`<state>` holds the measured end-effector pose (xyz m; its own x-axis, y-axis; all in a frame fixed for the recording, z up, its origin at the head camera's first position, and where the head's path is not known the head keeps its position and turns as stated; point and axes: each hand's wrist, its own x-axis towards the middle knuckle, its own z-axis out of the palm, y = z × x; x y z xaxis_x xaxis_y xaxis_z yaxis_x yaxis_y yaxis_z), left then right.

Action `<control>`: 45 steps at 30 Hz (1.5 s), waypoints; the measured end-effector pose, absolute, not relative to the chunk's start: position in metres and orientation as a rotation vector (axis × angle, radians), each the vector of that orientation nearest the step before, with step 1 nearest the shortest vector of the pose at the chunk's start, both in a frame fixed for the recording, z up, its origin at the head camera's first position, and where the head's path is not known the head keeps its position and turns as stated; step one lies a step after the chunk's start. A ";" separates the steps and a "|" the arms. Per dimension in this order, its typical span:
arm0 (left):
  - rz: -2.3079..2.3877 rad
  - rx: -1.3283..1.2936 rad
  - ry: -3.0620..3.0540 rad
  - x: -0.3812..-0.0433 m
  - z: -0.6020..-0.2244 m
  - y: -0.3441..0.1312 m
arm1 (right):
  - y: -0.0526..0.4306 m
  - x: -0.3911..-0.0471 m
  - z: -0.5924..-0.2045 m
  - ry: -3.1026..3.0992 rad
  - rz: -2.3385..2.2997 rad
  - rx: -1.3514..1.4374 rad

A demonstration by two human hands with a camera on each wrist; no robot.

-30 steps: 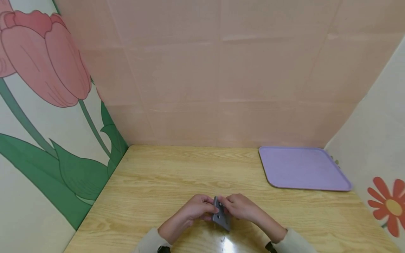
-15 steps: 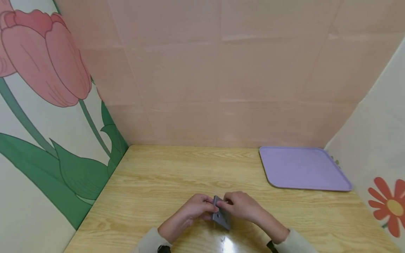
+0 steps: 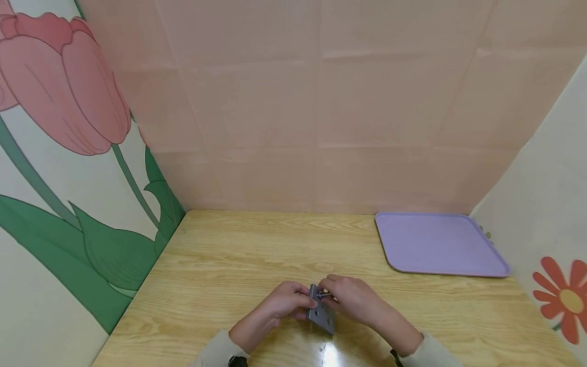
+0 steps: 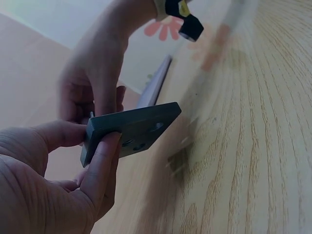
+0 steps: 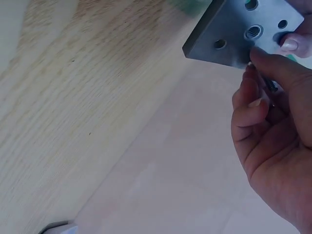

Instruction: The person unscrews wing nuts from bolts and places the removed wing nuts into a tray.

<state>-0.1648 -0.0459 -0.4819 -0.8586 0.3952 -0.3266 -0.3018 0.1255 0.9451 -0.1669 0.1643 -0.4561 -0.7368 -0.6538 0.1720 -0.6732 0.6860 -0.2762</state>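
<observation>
A flat grey metal plate (image 3: 322, 321) with several holes is held tilted above the table. My left hand (image 3: 290, 302) pinches it by one edge, between thumb and fingers. At the plate's upper part, my right hand (image 3: 355, 302) pinches a small metal screw (image 3: 324, 294). In the right wrist view the screw's thread (image 5: 272, 86) shows between the fingers, and the plate (image 5: 234, 36) has a threaded hole near its middle. The right fingers partly cover the screw, so I cannot tell whether its tip sits in a hole. In the left wrist view the plate (image 4: 139, 127) hides some right fingertips.
A purple tray (image 3: 442, 244) lies at the back right of the wooden table (image 3: 257, 244). Behind stands a pinkish-beige backdrop (image 3: 316, 127). Flower-printed panels flank the table, with a tulip (image 3: 69, 86) on the left and a red flower (image 3: 568, 298) on the right.
My right hand's fingers have shifted their grip at the plate's upper part and moved slightly right, so the screw now shows between them. The left hand and plate stay nearly still.
</observation>
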 end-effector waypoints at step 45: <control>1.794 0.090 1.895 -0.164 -0.481 -0.047 | 0.165 -0.168 -0.462 -2.704 0.259 1.146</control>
<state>-0.1636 -0.0467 -0.4813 -0.8602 0.3943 -0.3234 -0.3013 0.1186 0.9461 -0.1679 0.1647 -0.4618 -0.6820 -0.6895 0.2439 -0.7233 0.6853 -0.0849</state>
